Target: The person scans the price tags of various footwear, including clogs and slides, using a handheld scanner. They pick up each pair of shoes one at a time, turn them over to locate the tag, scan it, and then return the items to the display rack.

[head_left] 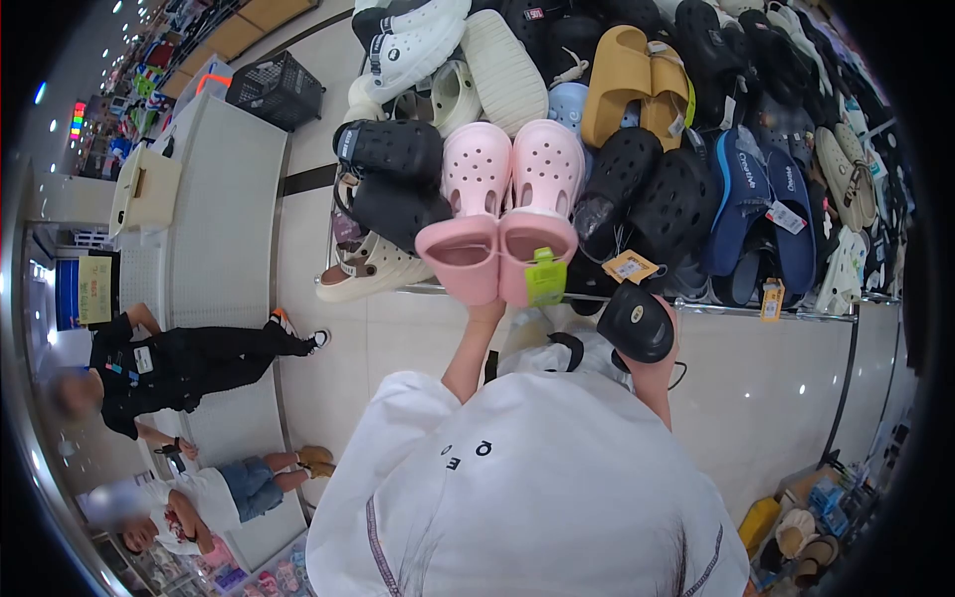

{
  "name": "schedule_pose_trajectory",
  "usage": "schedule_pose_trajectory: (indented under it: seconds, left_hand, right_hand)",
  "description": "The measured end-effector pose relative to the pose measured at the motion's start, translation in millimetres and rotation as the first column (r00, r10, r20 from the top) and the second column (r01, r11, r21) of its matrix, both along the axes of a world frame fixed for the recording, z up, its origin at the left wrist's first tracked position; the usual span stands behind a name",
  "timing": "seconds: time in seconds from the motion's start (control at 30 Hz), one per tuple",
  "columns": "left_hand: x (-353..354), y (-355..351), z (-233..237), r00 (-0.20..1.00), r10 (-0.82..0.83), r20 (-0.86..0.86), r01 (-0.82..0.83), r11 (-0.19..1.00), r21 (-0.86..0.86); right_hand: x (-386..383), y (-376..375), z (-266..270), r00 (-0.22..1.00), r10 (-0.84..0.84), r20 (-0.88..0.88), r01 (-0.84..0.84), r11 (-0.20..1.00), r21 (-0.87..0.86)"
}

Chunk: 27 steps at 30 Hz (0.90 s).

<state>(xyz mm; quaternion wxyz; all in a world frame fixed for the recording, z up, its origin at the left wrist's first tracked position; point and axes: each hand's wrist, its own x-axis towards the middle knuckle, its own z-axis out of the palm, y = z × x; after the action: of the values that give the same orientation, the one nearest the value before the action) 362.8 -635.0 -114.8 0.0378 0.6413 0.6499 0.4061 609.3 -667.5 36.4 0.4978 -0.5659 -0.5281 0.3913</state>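
A pair of deeper pink shoes (463,284) with a green tag (545,277) is held up by my left hand (487,312). The shoes hide most of that hand's fingers. Behind them, light pink clogs (477,169) with round holes rest on the pile. My right hand (665,348) grips a single black shoe (637,324) near the rack's front edge. Beside it hangs an orange price tag (630,267). Black clogs (668,204) lie just beyond.
The rack's metal rail (766,310) runs along the front of the shoe pile. Blue slides (764,199) and tan slides (642,85) lie on it. At left are a black basket (277,90), a white counter (224,179), and two people (199,368) (234,497).
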Motion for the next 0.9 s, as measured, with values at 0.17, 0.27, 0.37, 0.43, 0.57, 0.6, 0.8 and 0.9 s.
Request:
schedule_pose_trajectory:
  seconds: [0.17, 0.27, 0.37, 0.43, 0.57, 0.6, 0.8, 0.9]
  left_hand:
    - [-13, -6, 5, 0.999, 0.053, -0.004, -0.053, 0.999, -0.003]
    - [3, -3, 0, 0.998, 0.064, 0.021, -0.063, 0.998, -0.013]
    - [16, 13, -4, 0.996, 0.072, 0.046, -0.071, 0.997, -0.025]
    - [18, 14, -4, 0.995, 0.082, 0.062, -0.080, 0.996, -0.040]
    - [-1, 7, 1, 0.989, 0.107, 0.103, -0.101, 0.993, -0.063]
    - [-4, 5, 2, 0.988, 0.108, 0.114, -0.101, 0.993, -0.065]
    - [4, 12, 3, 0.983, 0.076, 0.167, -0.065, 0.995, -0.069]
    - [12, 10, 0, 0.978, 0.075, 0.192, -0.060, 0.995, -0.085]
  right_hand:
    - [0, 2, 1, 1.000, -0.021, 0.009, 0.022, 0.999, -0.030]
    - [3, -1, -2, 0.999, -0.024, 0.029, 0.024, 0.999, -0.029]
    - [4, -2, -2, 0.998, -0.024, 0.050, 0.024, 1.000, -0.016]
    - [3, -5, -3, 0.998, -0.030, 0.046, 0.031, 0.999, -0.021]
    - [3, -5, -4, 0.997, -0.030, -0.071, 0.026, 0.998, -0.063]
    - [3, -5, -2, 0.996, -0.023, -0.091, 0.016, 0.997, -0.074]
    - [3, -12, -2, 0.988, -0.037, -0.149, 0.024, 0.996, -0.089]
    - [1, -14, -7, 0.987, -0.049, -0.151, 0.037, 0.996, -0.087]
